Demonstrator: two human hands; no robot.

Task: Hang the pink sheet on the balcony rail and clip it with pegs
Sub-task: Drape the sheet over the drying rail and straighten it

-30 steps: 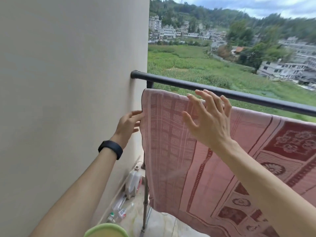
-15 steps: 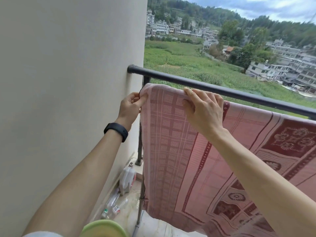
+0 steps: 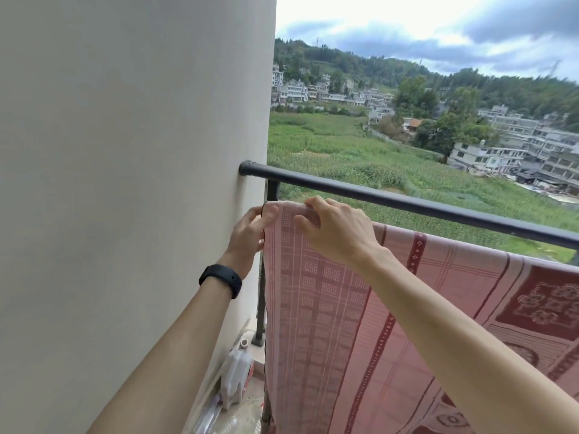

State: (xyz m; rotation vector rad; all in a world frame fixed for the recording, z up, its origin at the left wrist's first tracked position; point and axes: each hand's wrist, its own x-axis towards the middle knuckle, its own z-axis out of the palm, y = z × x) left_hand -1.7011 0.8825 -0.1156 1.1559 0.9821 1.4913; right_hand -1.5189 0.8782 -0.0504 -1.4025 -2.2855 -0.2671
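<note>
Here, a pale wall (image 3: 125,183) fills the side beyond the left-hand grip, and the dark balcony rail (image 3: 407,203) runs out of it just above and past both grips, with the pink sheet (image 3: 360,324) hanging below the hands, its top edge just under the rail and not visibly over it at this corner. The left hand (image 3: 249,234), a black wristband (image 3: 221,280) on its wrist, pinches the sheet's corner edge between thumb and fingers, while the right hand (image 3: 340,231) lies just beside it, fingers curled over the top hem and gripping it. Far beneath the grips, a plastic jug (image 3: 236,375) stands on the floor against the wall; no peg can be made out.
</note>
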